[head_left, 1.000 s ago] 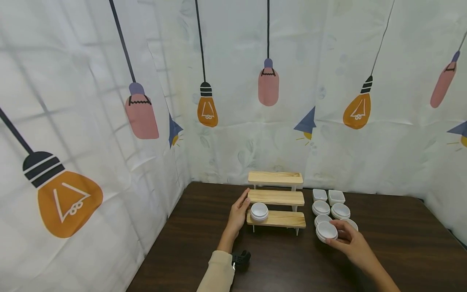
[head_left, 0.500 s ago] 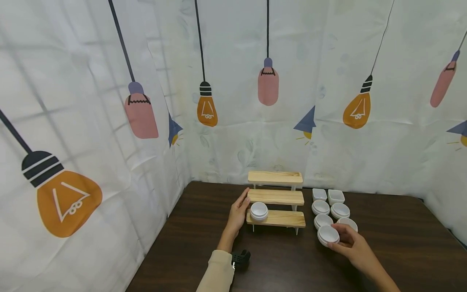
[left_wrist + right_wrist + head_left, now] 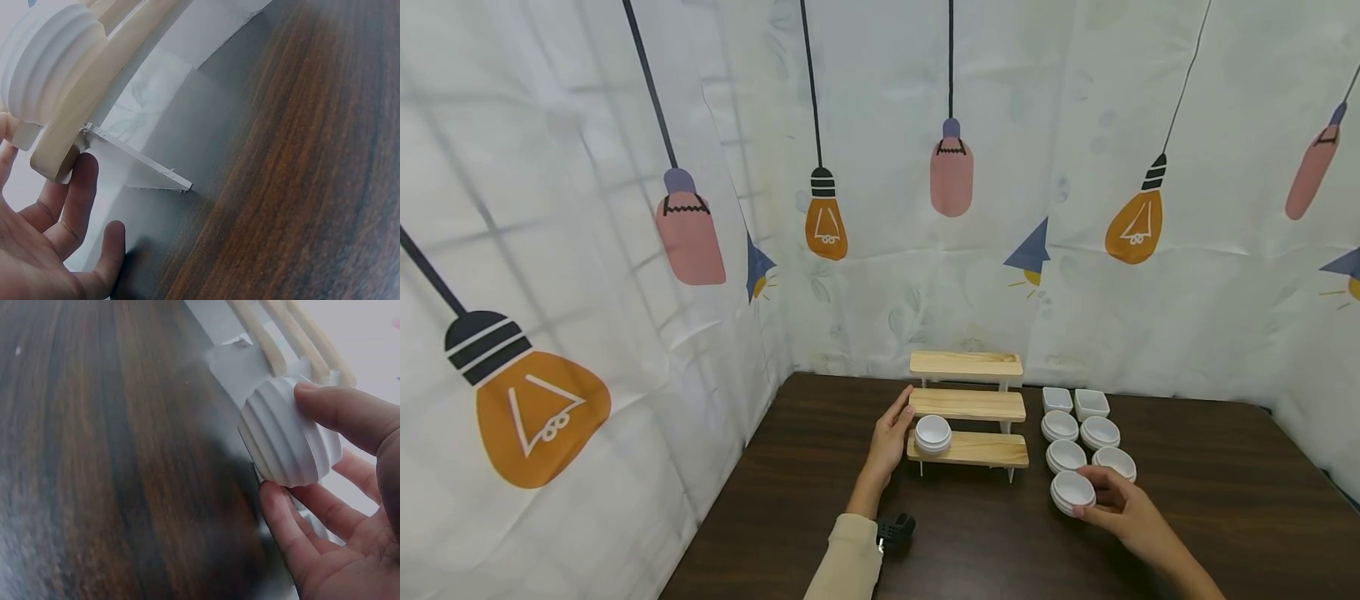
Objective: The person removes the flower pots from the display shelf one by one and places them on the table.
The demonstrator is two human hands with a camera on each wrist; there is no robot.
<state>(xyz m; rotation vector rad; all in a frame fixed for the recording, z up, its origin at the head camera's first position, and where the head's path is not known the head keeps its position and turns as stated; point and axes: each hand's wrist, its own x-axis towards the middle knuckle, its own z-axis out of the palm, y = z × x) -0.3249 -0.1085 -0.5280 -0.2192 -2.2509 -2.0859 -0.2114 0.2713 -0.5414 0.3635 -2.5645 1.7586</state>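
My right hand (image 3: 1120, 508) pinches a small round white bowl (image 3: 1072, 492) with ribbed sides, thumb on one side and fingers on the other. In the right wrist view the bowl (image 3: 287, 431) is tilted across the picture. The bowl is at the near end of two rows of white dishes. At the left end of a three-tier wooden display stand (image 3: 992, 451), my left hand (image 3: 887, 446) touches the stand with mostly straight fingers. The left wrist view has a fingertip (image 3: 85, 169) against the lowest plank's end. Another round white bowl (image 3: 933, 435) sits on that plank's left part.
Right of the stand are round white bowls (image 3: 1101, 432) in two rows, with two square white dishes (image 3: 1091, 405) at the back. The dark wooden table (image 3: 985, 542) ends against a white curtain (image 3: 865, 317) printed with lamps.
My right hand has drawn the bowl slightly toward the table's near side, so the bowl behind it shows more fully. My left hand and the stand have stayed in place.
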